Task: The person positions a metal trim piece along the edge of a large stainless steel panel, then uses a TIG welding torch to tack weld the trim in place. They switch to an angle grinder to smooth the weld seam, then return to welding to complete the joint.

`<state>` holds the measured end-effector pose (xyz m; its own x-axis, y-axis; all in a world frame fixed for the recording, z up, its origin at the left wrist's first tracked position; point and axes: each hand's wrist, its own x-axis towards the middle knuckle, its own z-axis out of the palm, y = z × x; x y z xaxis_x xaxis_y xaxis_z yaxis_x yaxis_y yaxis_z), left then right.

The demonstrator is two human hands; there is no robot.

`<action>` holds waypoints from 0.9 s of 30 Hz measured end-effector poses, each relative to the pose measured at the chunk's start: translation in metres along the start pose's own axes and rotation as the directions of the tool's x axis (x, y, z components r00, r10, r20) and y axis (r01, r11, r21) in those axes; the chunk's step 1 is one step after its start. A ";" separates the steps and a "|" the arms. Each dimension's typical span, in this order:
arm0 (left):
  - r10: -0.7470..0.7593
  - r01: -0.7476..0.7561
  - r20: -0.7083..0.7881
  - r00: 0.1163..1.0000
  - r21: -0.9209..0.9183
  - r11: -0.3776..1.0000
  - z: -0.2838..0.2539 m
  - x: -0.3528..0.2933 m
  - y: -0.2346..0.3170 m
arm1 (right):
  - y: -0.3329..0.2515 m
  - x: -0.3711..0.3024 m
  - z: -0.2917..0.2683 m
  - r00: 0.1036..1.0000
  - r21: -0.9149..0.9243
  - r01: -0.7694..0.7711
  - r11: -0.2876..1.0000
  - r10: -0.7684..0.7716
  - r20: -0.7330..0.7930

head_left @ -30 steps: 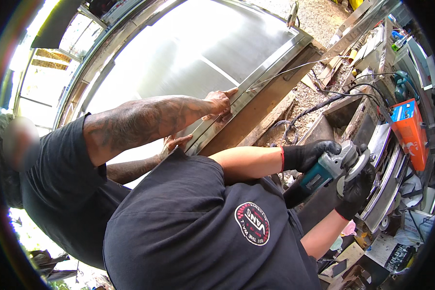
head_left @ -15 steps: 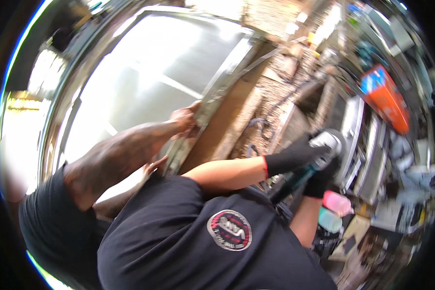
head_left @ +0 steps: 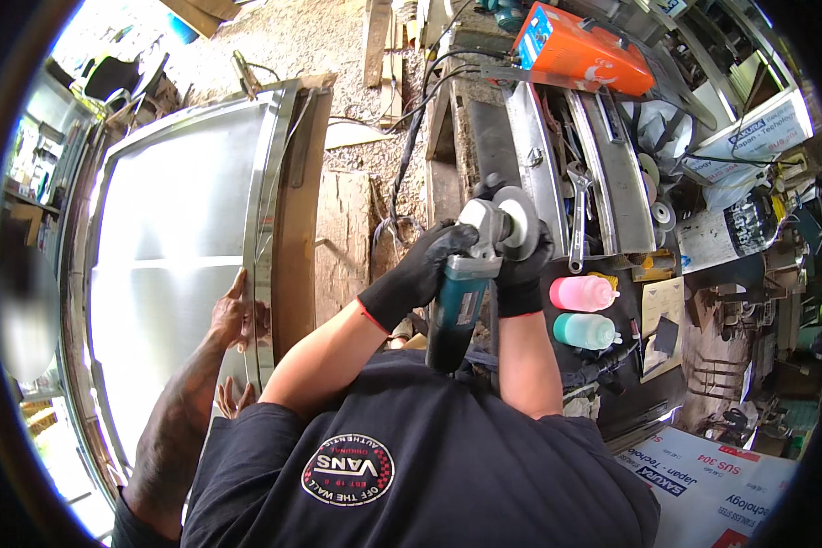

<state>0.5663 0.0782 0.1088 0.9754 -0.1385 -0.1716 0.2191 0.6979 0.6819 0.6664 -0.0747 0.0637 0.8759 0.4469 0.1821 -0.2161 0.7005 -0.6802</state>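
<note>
An angle grinder point(head_left: 457, 306) with a teal and black body stands upright in front of my chest, its silver head at the top. On the head's right side sits a pale round disc point(head_left: 519, 224). My left hand point(head_left: 429, 260), in a black glove, is closed round the grinder's neck and head. My right hand point(head_left: 526, 260), also in a black glove, is at the disc side, with its fingers partly hidden behind the disc. At left, a person's bare hand point(head_left: 234, 315) rests on the edge of a large metal-framed panel point(head_left: 169, 306); another hand point(head_left: 233, 399) is lower down.
An orange machine box point(head_left: 580, 55) sits at far right with black cables point(head_left: 417, 119). Below it are metal channels point(head_left: 603, 173), a wrench point(head_left: 578, 215), a pink bottle point(head_left: 583, 292) and a green bottle point(head_left: 586, 331). A worn plank point(head_left: 341, 247) lies between panel and bench.
My view has turned, so the panel now stands further left and more upright. The grinder has moved left in view and become sharp, still in my gloved hands.
</note>
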 end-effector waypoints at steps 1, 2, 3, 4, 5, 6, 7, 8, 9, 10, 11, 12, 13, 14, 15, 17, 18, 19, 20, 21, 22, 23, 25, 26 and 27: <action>-0.007 0.008 0.023 1.000 -0.051 0.999 -0.002 -0.001 0.001 | 0.002 0.000 0.002 1.000 -0.064 0.007 0.998 -0.007 -0.001; -0.026 0.024 -0.023 0.999 -0.099 0.995 -0.009 0.000 -0.002 | 0.003 -0.003 0.007 1.000 -0.100 -0.007 0.995 0.007 -0.006; -0.017 0.016 -0.008 1.000 -0.128 0.992 -0.012 -0.001 -0.002 | 0.005 -0.007 0.007 0.999 -0.118 -0.040 0.992 0.037 -0.022; -0.008 0.009 0.007 1.000 -0.156 0.988 -0.014 -0.003 -0.003 | 0.007 -0.011 0.005 0.995 -0.063 -0.100 0.993 0.098 -0.030; -0.001 0.004 0.016 1.000 -0.187 0.982 -0.018 -0.006 -0.004 | 0.008 -0.011 -0.001 0.974 0.352 -0.222 0.909 0.221 0.044; 0.006 0.005 0.056 0.998 -0.191 0.982 -0.027 -0.003 -0.007 | 0.009 -0.010 -0.006 0.934 0.691 -0.321 0.648 0.336 0.119; 0.005 0.005 0.048 0.999 -0.213 0.977 -0.032 -0.002 -0.009 | 0.009 -0.007 -0.011 0.945 0.568 -0.320 0.759 0.301 0.129; -0.002 0.011 0.036 0.999 -0.238 0.971 -0.034 -0.002 -0.010 | 0.002 -0.005 -0.006 0.952 0.433 -0.305 0.849 0.272 0.137; -0.013 0.020 0.027 1.000 -0.266 0.964 -0.033 -0.004 -0.011 | -0.005 -0.005 0.000 0.959 0.284 -0.277 0.918 0.245 0.145; -0.031 0.045 0.059 0.998 -0.255 0.966 -0.034 -0.004 -0.008 | -0.007 -0.003 0.005 0.965 0.271 -0.257 0.928 0.233 0.116; -0.046 0.070 0.093 0.995 -0.270 0.960 -0.033 -0.005 -0.005 | -0.012 -0.002 0.010 0.951 0.392 -0.308 0.867 0.271 0.150; -0.060 0.095 0.130 0.990 -0.283 0.954 -0.031 -0.005 -0.001 | -0.019 0.002 0.017 0.936 0.503 -0.353 0.789 0.298 0.188; -0.073 0.120 0.166 0.983 -0.294 0.948 -0.028 -0.005 0.000 | -0.022 0.002 0.019 0.920 0.603 -0.391 0.695 0.318 0.230; -0.059 0.075 0.073 0.996 -0.243 0.967 -0.024 -0.005 -0.001 | -0.021 0.000 0.020 0.927 0.647 -0.366 0.669 0.325 0.187; -0.036 0.042 0.036 0.999 -0.175 0.984 -0.025 -0.003 -0.004 | -0.020 0.000 0.022 0.932 0.652 -0.350 0.673 0.320 0.170; 0.012 -0.013 -0.031 0.999 -0.033 0.999 -0.023 0.005 -0.006 | -0.020 0.004 0.029 0.942 0.662 -0.314 0.680 0.311 0.128; -0.054 0.049 -0.062 0.997 -0.071 0.996 -0.012 0.006 0.000 | -0.019 0.006 0.030 0.947 0.627 -0.289 0.723 0.311 0.079; -0.075 0.068 -0.069 0.995 -0.094 0.993 -0.013 0.008 -0.003 | -0.016 0.006 0.026 0.941 0.592 -0.278 0.756 0.339 0.009; -0.088 0.079 -0.078 0.993 -0.114 0.990 -0.016 0.010 -0.003 | -0.008 0.008 0.018 0.930 0.555 -0.275 0.785 0.363 -0.053; -0.106 0.095 -0.080 0.991 -0.134 0.986 -0.019 0.013 -0.005 | -0.001 0.010 0.005 0.918 0.513 -0.267 0.815 0.378 -0.123; -0.167 0.147 -0.068 0.984 -0.235 0.961 -0.025 0.014 -0.008 | 0.006 0.012 -0.020 0.924 0.505 -0.326 0.799 0.382 -0.007; -0.027 0.013 -0.084 0.996 -0.169 0.986 -0.040 0.012 -0.017 | 0.007 0.015 -0.027 0.898 0.446 -0.290 0.847 0.401 -0.178; -0.188 0.194 0.062 0.980 -0.494 0.847 -0.044 0.003 -0.004 | 0.009 0.028 -0.038 0.845 0.154 -0.195 0.969 0.246 -0.475; -0.184 0.216 0.116 0.976 -0.614 0.759 -0.056 -0.001 -0.005 | 0.010 0.039 -0.040 0.808 -0.089 -0.152 0.984 0.072 -0.585; -0.129 0.127 0.042 0.991 -0.629 0.767 -0.066 -0.003 -0.008 | 0.010 0.054 -0.039 0.784 -0.503 -0.095 0.859 -0.247 -0.569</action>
<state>0.5598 0.1191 0.0572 0.9393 -0.2569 -0.2276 0.2757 0.9597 0.0545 0.7284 -0.0650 0.0386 0.9859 -0.1389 -0.0938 -0.0517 0.2799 -0.9586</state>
